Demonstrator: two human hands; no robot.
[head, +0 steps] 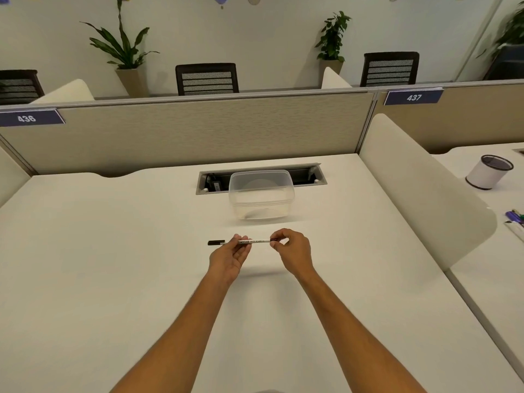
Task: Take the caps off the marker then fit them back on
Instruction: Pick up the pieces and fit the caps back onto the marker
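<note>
Above the white desk [113, 251], just in front of the clear tub [261, 194], I hold the marker [256, 241] level between both hands. It looks light, thin, stiff and smooth, so I judge a pinch near each end works best. My left hand [228, 258] grips the barrel, the black left cap [216, 242] sticking out free. My right hand [292, 251] pinches the right end, both forearms stretched forward.

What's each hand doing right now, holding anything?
Left hand: closed on the marker barrel, near the left black cap.
Right hand: fingers pinched on the marker's right end.
</note>
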